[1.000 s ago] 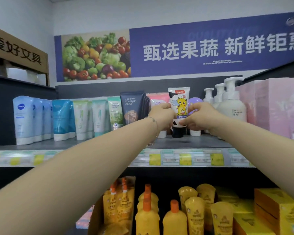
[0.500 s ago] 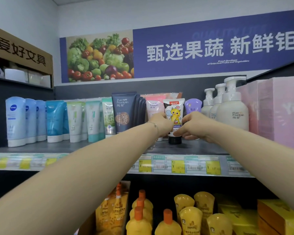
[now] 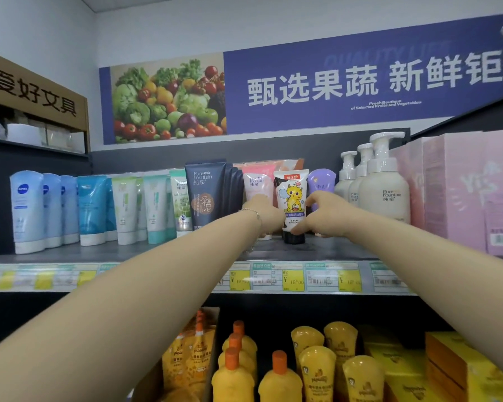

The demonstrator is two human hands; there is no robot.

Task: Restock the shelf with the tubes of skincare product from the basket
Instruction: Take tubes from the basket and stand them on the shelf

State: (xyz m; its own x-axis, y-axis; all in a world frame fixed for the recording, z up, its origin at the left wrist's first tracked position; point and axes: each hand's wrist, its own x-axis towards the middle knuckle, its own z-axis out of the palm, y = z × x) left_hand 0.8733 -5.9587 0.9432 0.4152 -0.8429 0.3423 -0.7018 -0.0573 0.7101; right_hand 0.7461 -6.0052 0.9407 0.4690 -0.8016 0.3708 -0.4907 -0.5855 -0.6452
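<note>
**Q:** Where did we find the tube (image 3: 291, 195)?

**A:** We found it upright on the shelf (image 3: 317, 249), black cap down and cartoon label facing us. It stood between the pink tube (image 3: 257, 184) and the purple tube (image 3: 321, 181), with the pump bottles (image 3: 385, 190) further right.

**Q:** What grip state did we record?

**A:** The left hand (image 3: 266, 211) lay against the tube's left edge. Its fingers were hidden behind its own knuckles, so we could not tell whether it grasped. The right hand (image 3: 324, 217) had released. Its index fingertip touched the tube just above the cap, and its thumb was raised clear.

**Q:** Anything else?

**A:** We noted a bracelet (image 3: 250, 211) on the left wrist.
</note>
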